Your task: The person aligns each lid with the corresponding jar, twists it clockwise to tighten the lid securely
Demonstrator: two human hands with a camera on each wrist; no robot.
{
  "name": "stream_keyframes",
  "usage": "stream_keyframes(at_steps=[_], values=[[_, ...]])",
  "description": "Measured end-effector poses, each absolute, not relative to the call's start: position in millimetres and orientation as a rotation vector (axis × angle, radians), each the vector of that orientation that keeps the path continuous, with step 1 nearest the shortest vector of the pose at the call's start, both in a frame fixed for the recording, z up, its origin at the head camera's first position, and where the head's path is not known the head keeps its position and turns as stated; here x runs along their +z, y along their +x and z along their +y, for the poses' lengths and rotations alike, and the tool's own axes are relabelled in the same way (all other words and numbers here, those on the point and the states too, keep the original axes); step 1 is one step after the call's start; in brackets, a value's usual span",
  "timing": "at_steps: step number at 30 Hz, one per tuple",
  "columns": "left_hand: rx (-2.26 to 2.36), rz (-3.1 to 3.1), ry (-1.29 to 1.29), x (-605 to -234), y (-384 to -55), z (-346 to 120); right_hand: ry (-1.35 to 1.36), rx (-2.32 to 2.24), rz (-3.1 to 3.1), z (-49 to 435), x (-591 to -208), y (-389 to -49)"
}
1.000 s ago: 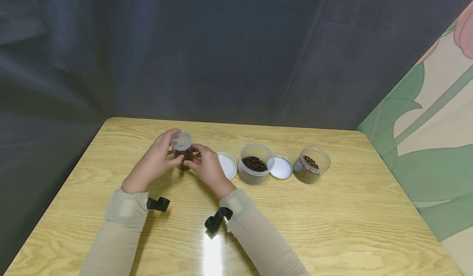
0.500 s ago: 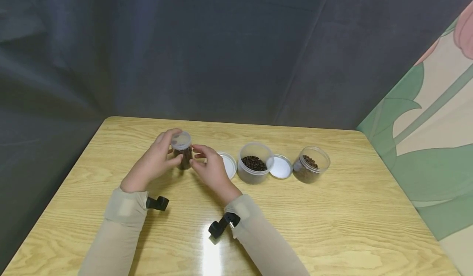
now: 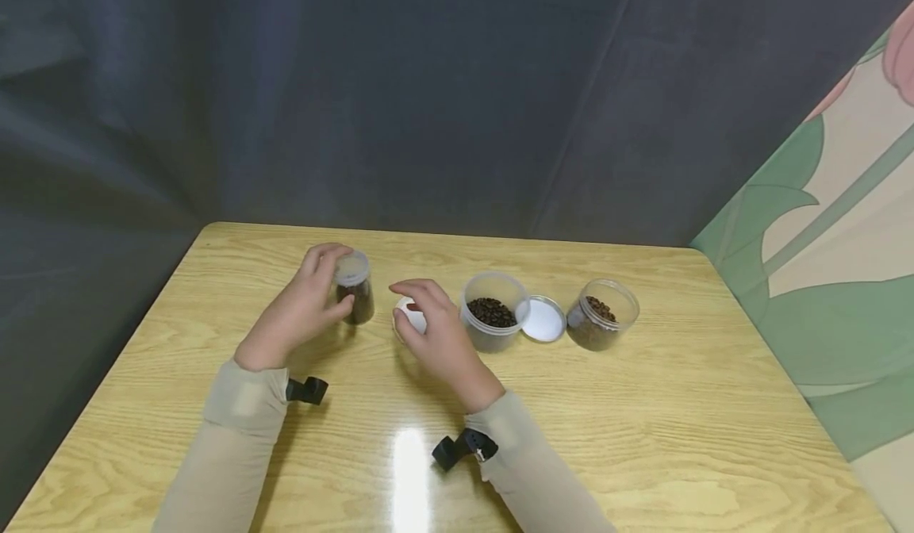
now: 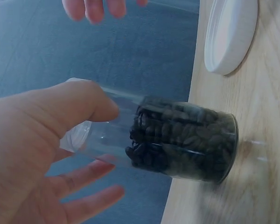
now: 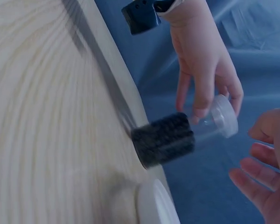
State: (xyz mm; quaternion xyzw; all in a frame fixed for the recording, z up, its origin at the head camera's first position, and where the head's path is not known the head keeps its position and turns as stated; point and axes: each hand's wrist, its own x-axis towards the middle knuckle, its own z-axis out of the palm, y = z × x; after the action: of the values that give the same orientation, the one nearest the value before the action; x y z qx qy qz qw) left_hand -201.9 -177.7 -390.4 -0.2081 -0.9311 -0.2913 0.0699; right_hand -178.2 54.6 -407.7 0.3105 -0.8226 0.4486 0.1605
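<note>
A clear cylindrical jar (image 3: 362, 301) stands upright at the left of the table, its lower part filled with dark coffee beans (image 4: 182, 140). My left hand (image 3: 294, 311) holds it near the top, thumb on the near side and fingers behind. The jar's translucent top (image 5: 224, 116) sits just above those fingers. To the right of the jar, my right hand (image 3: 446, 339) hovers over a white lid (image 3: 412, 316) and partly hides it. Its fingers are loosely bent with nothing between them. In the left wrist view, that white lid (image 4: 231, 35) lies flat beyond the jar.
Right of my right hand stands a translucent tub (image 3: 493, 335) of dark beans. A silver-rimmed white lid (image 3: 544, 319) lies beside it, then a clear jar (image 3: 600, 331) of lighter brown beans. A dark cloth (image 3: 443, 105) hangs behind the wooden table (image 3: 643, 438).
My right hand has let go of the jar and moved right, over the white lid. My left hand has stayed around the jar.
</note>
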Motion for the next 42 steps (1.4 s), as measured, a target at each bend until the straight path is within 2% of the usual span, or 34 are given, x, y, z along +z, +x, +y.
stream_keyframes(at_steps=[14,23,33,42], values=[[-0.660,-2.635,-0.620,-380.8,-196.3,-170.0,0.901,0.977,-2.131,111.2,-400.2,-168.7],[-0.623,-2.392,-0.842,-373.8,-192.3,-148.2,0.796,0.932,-2.033,141.8,-411.2,-167.3],[-0.614,-2.405,-0.998,-388.6,-186.6,-120.9,0.614,1.057,-2.099,163.5,-432.1,-167.3],[-0.712,-2.618,-0.924,-404.9,-179.5,-101.8,0.459,1.276,-2.131,171.2,-445.4,-169.3]])
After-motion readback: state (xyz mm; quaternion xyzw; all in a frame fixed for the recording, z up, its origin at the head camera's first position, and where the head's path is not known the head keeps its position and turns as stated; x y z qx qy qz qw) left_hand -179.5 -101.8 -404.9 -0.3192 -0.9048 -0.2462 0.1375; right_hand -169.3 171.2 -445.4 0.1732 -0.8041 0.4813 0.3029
